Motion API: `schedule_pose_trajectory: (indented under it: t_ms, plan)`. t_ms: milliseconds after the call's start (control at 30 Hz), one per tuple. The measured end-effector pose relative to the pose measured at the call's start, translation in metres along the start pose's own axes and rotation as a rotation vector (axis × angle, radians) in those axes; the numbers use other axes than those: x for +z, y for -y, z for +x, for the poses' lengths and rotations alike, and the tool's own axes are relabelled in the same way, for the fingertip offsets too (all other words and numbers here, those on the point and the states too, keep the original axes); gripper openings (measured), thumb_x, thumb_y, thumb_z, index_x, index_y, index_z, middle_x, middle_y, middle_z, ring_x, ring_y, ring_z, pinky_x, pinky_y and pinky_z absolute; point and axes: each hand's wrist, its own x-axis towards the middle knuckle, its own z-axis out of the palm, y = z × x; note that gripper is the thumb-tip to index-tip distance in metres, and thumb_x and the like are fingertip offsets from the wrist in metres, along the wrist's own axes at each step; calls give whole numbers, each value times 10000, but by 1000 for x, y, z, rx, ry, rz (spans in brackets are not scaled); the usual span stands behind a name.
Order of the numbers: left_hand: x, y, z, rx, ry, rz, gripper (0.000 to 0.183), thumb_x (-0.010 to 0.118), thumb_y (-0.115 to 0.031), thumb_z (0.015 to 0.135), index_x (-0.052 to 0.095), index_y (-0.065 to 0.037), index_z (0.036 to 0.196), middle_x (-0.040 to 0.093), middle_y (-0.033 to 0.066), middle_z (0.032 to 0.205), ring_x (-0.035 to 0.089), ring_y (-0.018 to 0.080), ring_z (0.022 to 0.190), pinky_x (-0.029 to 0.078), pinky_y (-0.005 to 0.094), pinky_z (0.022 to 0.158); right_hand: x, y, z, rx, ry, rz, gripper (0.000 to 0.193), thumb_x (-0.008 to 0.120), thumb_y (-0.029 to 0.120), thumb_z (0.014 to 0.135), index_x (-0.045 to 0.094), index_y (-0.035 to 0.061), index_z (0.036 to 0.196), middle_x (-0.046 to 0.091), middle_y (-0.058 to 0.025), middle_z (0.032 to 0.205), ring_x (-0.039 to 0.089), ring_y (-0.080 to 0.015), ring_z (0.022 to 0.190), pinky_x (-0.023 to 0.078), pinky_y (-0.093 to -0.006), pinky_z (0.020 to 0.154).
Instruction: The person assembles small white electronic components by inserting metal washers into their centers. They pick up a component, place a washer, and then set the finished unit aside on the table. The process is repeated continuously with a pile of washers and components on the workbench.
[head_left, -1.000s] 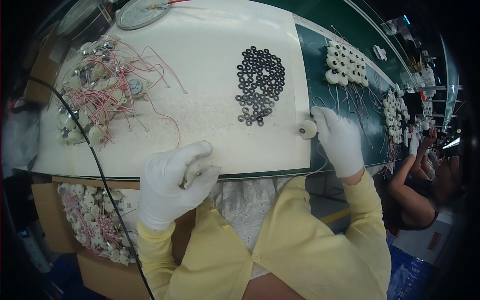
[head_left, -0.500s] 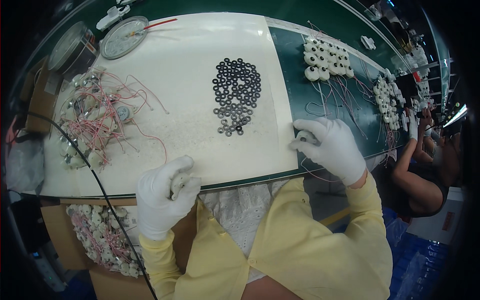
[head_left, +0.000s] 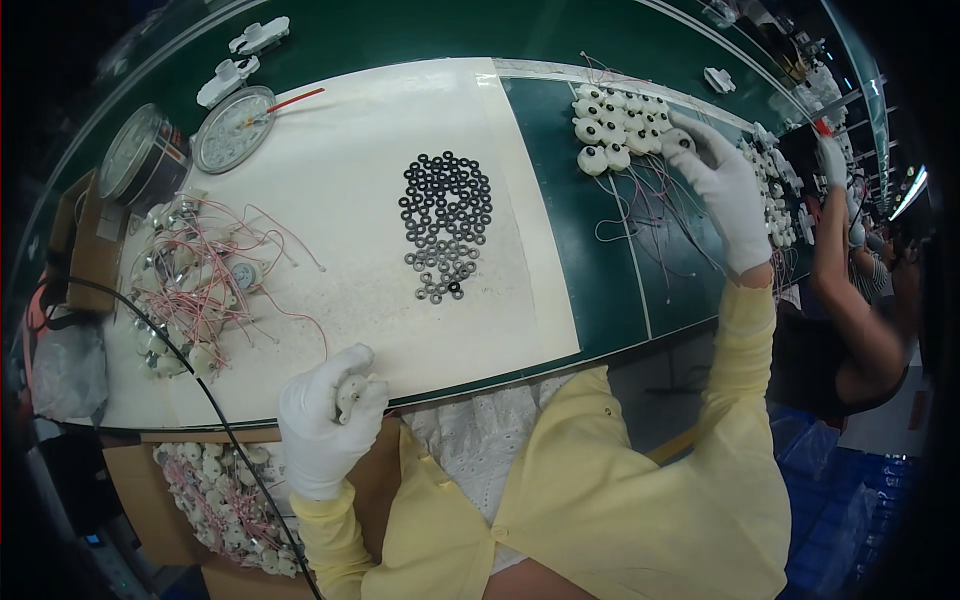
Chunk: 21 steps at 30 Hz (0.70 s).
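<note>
My left hand (head_left: 322, 432), in a white glove, is closed round a small whitish motor (head_left: 349, 396) at the near edge of the table. At the far right, my gloved right hand (head_left: 728, 190) pinches another small motor (head_left: 680, 140) with a dark centre. It is at the right end of a cluster of round cream motors (head_left: 592, 158) standing in rows, their pink and white wires trailing toward me. Whether the held motor touches its neighbours I cannot tell. Many dark rings (head_left: 440, 200) lie flat in the middle of the white sheet (head_left: 330, 180).
A tangled heap of wired motors (head_left: 190, 290) lies on the left, near a round dish (head_left: 232, 130) with a red stick and a clear tub (head_left: 145, 155). A carton (head_left: 225, 500) of motors stands below the edge. A black cable (head_left: 205, 385) crosses the left. Another person's arm (head_left: 830, 230) is at right.
My right hand has moved away from the near table edge to the far right motor cluster, carrying its motor. My left hand keeps its motor almost in place. The view has shifted slightly.
</note>
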Motion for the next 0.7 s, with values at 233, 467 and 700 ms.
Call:
schedule_pose_trajectory:
  t_ms: [233, 467, 700]
  plan:
    - [1, 1, -2, -27, -12, 3, 298, 797, -62, 805, 700, -55, 1087, 553, 25, 600, 577, 222, 526, 470, 338, 545, 14, -5, 15, 60, 105, -249, 456, 723, 228, 975, 658, -6, 1361, 761, -114, 1158, 696, -145, 1057, 530, -285, 948]
    - [-4, 0, -3, -62, 62, 10, 277, 748, -190, 946, 711, 8, 1136, 684, 52, 776, 585, 118, 628, 485, 273, 606, 17, -9, 2, 60, 92, -473, 422, 745, 256, 944, 704, 45, 1307, 757, -174, 1088, 730, -222, 977, 541, -332, 907]
    - [0, 2, -3, -40, 4, 19, 313, 805, -72, 790, 710, -57, 1088, 661, 63, 680, 631, 251, 573, 498, 356, 571, 12, -50, 0, 45, 49, -384, 421, 698, 304, 990, 685, 38, 1317, 765, -181, 1025, 738, -255, 929, 546, -351, 865]
